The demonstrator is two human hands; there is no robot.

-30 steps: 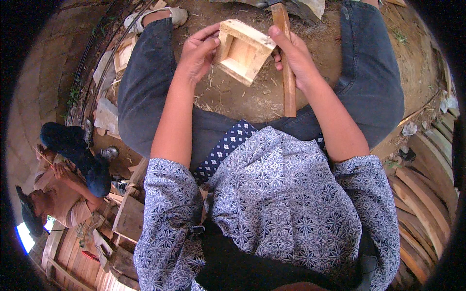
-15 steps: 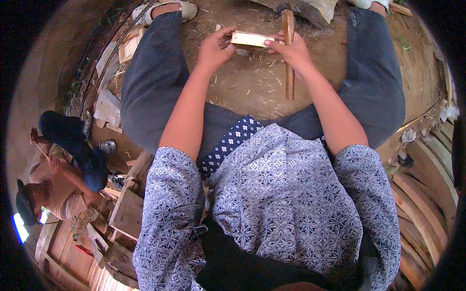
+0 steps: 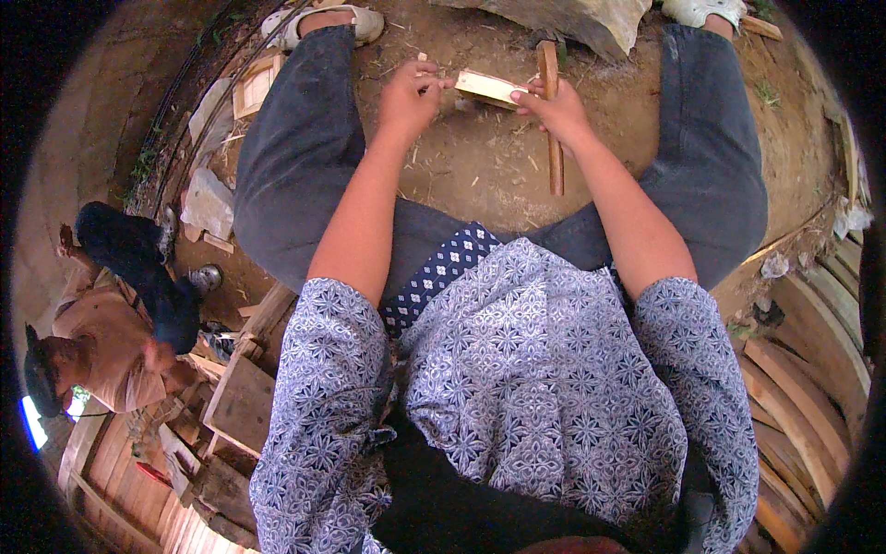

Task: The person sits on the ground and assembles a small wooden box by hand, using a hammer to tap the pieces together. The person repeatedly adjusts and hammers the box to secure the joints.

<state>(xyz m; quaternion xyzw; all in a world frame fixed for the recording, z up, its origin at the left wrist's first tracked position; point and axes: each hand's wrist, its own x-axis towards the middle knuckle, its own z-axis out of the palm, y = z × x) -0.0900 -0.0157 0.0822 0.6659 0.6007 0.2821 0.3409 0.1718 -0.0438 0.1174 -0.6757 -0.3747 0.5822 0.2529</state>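
Note:
My right hand [image 3: 559, 111] grips a short pale wooden block [image 3: 487, 87] by its right end, thumb on top. The same hand also holds a brown wooden handle [image 3: 556, 166], which crosses the palm and points away from me; a dark piece at its far end looks like a hammer head. Just left of the block is my left hand [image 3: 409, 103], its fingers drawn together in a pinch with the tips near the block's left end. Whatever the pinch holds is too small to make out. Both hands hang over the dirt ground between my legs.
A large pale rock [image 3: 581, 20] lies beyond my hands. To the left is a small wooden frame [image 3: 257, 85]. Another person [image 3: 111, 342] sits at lower left near a wooden box [image 3: 242, 404]. Curved timber pieces [image 3: 798, 388] are stacked at right.
My left hand has come off the block's left end, and its fingers have closed to a pinch. The block has shifted slightly right and tilted, its right end lower. The other person's arms have moved.

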